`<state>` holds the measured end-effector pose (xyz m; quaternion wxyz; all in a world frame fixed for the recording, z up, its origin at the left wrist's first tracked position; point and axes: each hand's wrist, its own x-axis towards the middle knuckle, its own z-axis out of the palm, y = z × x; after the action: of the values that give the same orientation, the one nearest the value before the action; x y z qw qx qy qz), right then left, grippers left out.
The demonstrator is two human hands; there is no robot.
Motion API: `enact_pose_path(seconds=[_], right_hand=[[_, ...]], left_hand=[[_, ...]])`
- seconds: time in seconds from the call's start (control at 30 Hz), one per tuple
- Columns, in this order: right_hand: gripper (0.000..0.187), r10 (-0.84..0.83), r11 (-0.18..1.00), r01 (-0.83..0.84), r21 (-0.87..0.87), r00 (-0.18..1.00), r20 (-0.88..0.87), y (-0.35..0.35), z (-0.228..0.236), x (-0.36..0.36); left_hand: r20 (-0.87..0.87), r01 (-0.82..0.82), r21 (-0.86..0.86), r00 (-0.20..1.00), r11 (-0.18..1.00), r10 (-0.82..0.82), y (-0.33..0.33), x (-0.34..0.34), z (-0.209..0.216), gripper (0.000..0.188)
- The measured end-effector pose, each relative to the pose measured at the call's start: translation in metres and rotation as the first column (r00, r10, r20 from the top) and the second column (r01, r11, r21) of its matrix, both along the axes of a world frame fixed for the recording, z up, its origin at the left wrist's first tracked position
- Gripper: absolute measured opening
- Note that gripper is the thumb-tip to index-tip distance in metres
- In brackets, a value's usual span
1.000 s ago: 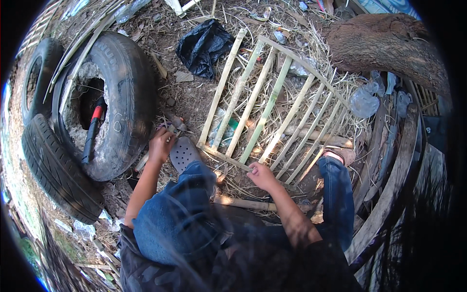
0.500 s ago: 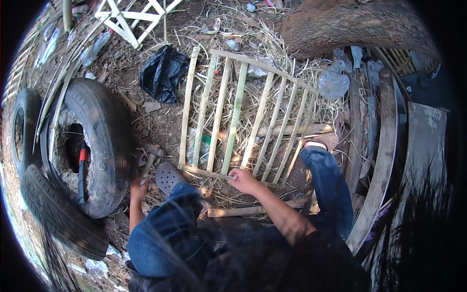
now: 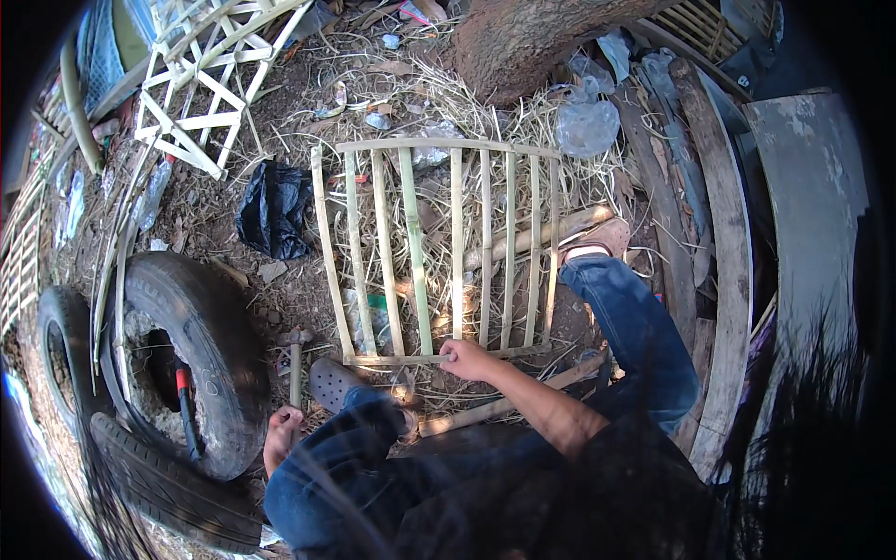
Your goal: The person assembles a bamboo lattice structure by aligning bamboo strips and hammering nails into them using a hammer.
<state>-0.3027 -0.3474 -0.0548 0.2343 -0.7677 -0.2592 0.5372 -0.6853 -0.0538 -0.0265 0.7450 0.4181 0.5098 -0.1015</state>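
A bamboo slat frame [image 3: 412, 233], several thin upright slats joined by a far and a near cross rail, lies in front of me over the straw-strewn ground. My right hand [image 3: 469, 360] pinches its near rail close to the middle, fingers closed. Down at the left, beside my knee, my left hand [image 3: 280, 437] is wrapped round the handle of a hammer [image 3: 296, 375]. The hammer's head points away from me, left of the frame's near left corner and apart from it. My shoes stand on either side of the frame's near part.
Old tyres [image 3: 210, 359] stand at the left, a red-and-black handled tool [image 3: 186, 401] inside one. A black plastic bag [image 3: 273, 210] and a white lattice of strips [image 3: 201, 121] lie beyond. A tree trunk [image 3: 523, 47] is at the far side; wooden planks [image 3: 719, 252] line the right.
My view has turned, so the frame now appears straighter and the tyres lower. My left hand still grips the hammer; my right hand stays on the near rail.
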Motion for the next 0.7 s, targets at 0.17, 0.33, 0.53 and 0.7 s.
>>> enact_pose_path(seconds=[0.17,0.33,0.53,0.7], right_hand=[[0.034,-0.057,0.998,0.057,0.03,0.998,-0.006,-0.025,-0.002,0.005],[0.033,-0.156,0.98,0.155,0.124,0.988,-0.002,-0.028,0.008,0.01],[0.034,-0.201,0.97,0.206,0.127,0.978,-0.047,-0.052,-0.006,0.013],[0.034,-0.226,0.947,0.252,0.197,0.964,-0.143,-0.024,0.017,0.01]], left_hand=[[-0.081,0.094,0.22,0.994,0.971,-0.078,-0.016,0.075,0.061,0.007],[-0.231,0.326,0.407,0.941,0.853,-0.249,-0.014,0.076,0.109,0.005],[-0.022,0.19,0.489,0.978,0.851,-0.206,-0.01,0.053,0.158,0.005],[-0.118,0.126,0.504,0.99,0.854,-0.076,-0.021,0.101,0.252,0.002]])
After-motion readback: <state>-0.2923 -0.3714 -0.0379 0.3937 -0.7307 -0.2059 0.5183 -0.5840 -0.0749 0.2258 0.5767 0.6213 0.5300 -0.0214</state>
